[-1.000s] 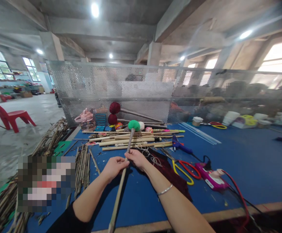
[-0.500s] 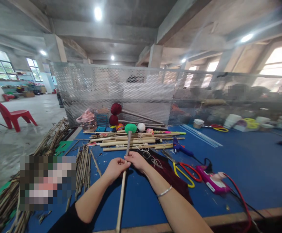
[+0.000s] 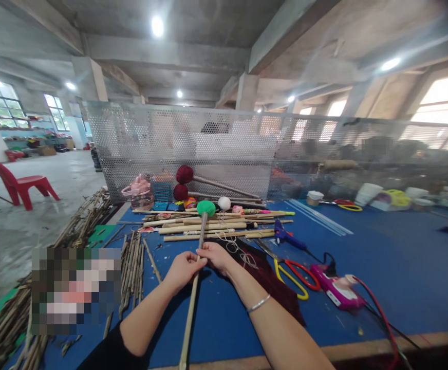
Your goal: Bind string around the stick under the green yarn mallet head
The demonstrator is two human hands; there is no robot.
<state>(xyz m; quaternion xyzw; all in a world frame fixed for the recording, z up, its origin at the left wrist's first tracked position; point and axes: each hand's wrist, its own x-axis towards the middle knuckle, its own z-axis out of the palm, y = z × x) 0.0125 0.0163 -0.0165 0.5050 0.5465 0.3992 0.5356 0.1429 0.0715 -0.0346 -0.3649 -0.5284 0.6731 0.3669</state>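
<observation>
A long wooden mallet (image 3: pixel 190 318) with a round green head (image 3: pixel 206 208) runs from the table's front edge away from me, head at the far end. My left hand (image 3: pixel 185 267) pinches its shaft about midway. Right beside it, my right hand (image 3: pixel 214 256) grips the shaft too, fingers closed and touching the left hand's. The shaft is greyish near the head and paler toward me. Dark red cloth (image 3: pixel 270 288) with loose white string (image 3: pixel 247 259) on it lies under and beside my right forearm.
Bare sticks (image 3: pixel 132 270) and a twig pile (image 3: pixel 81 221) lie left. Beyond my hands are wooden rods (image 3: pixel 208 227) and dark red mallet heads (image 3: pixel 184 174). Scissors (image 3: pixel 291 277), a blue glue gun (image 3: pixel 287 234) and a magenta power strip (image 3: pixel 337 288) lie right. A perforated metal screen (image 3: pixel 227 149) stands behind.
The mallet has tilted slightly, its near end shifting left and its green head moving a little left. Both hands keep their grip at about the same spot.
</observation>
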